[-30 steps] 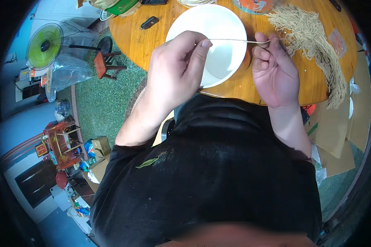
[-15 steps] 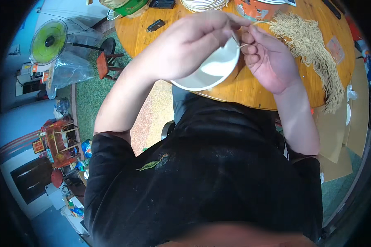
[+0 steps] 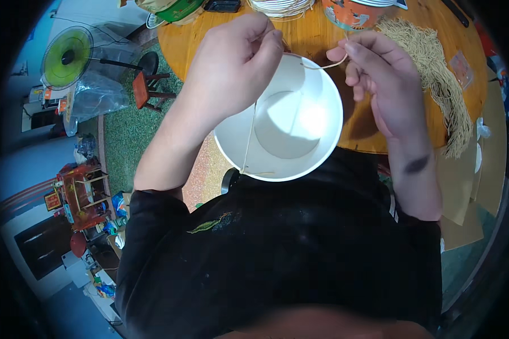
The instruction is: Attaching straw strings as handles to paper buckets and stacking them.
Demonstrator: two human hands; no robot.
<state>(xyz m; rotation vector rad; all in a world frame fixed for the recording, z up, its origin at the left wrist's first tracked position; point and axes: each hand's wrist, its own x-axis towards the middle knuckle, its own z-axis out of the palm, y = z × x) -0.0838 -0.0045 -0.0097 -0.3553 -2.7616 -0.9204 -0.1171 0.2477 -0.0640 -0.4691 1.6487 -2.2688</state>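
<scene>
Bucket: white (image 3: 271, 150), round, mouth facing up, just above the middle of the view; it overlaps the near edge of the table; what bears it cannot be told; clock directions below run from its centre, 12 at the top of the view
String: thin, beige (image 3: 249, 138); one stretch runs from under the left hand to the rim at 7 o'clock, another curves from the right fingertips over the rim at 1; whether they join is hidden
Left hand: (image 3: 234, 68) at 11 o'clock, over the rim; thumb pressed to curled fingers, pinching string
Right hand: (image 3: 387, 76) at 2, apart from the left; thumb and forefinger clamped on string, other fingers loosely bent
Table: varnished wood (image 3: 365, 121), rounded edge; a green bag (image 3: 172, 10) between 10 and 11; a black tray (image 3: 221, 5) at 11; a white coil (image 3: 280, 7) at 12; an orange tub (image 3: 348, 17) at 1
Hank: beige (image 3: 435, 68), beyond the right hand, its tail at the table's edge; a clear packet (image 3: 461, 70) lies just beside it
Room: speckled green floor (image 3: 119, 138); at 9 to 10 a reddish stool (image 3: 143, 90), farther out a green fan (image 3: 68, 62); red shelves (image 3: 82, 198) at 8; cardboard (image 3: 455, 192) at 4
</scene>
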